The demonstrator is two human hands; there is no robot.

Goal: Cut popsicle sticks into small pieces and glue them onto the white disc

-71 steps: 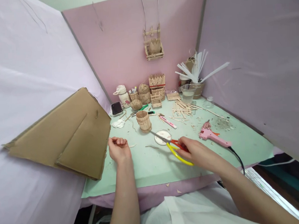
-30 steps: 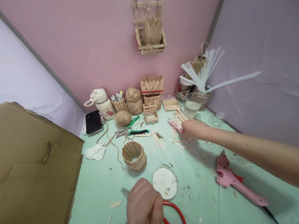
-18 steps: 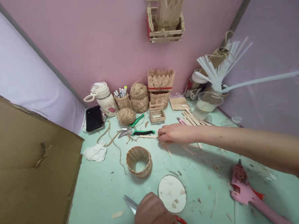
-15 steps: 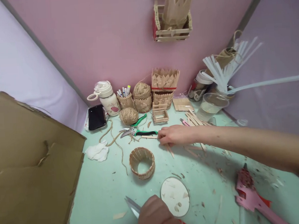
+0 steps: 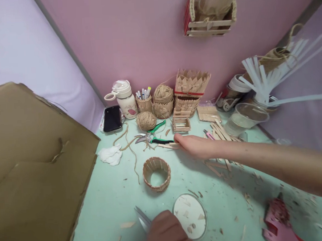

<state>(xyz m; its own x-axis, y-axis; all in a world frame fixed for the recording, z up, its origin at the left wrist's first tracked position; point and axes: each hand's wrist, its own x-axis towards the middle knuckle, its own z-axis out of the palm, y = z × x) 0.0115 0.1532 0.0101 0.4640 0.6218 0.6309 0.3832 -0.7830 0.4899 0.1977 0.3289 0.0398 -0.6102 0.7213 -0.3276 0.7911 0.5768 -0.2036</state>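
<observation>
My left hand (image 5: 168,232) sits at the bottom edge, closed over the handles of scissors; only their metal blades (image 5: 142,217) stick out to the left. My right hand (image 5: 193,146) reaches across the green table, its fingers pressed together on a few thin wooden sticks (image 5: 166,145). Those sticks lie just beside green-handled cutters (image 5: 153,139). A small round basket of sticks (image 5: 156,174) stands between my hands. A white round disc (image 5: 190,216) lies right of my left hand.
A large cardboard sheet (image 5: 35,168) leans in on the left. Along the back wall stand a phone (image 5: 112,118), a bottle (image 5: 124,99), a twine ball (image 5: 146,120), stick baskets (image 5: 192,89) and a plastic cup (image 5: 244,119). A pink glue gun (image 5: 277,222) lies at the lower right.
My right hand let go of the scissors, went to the stick pile, then slid left to the sticks by the cutters. My left hand took the scissors. The view moved closer.
</observation>
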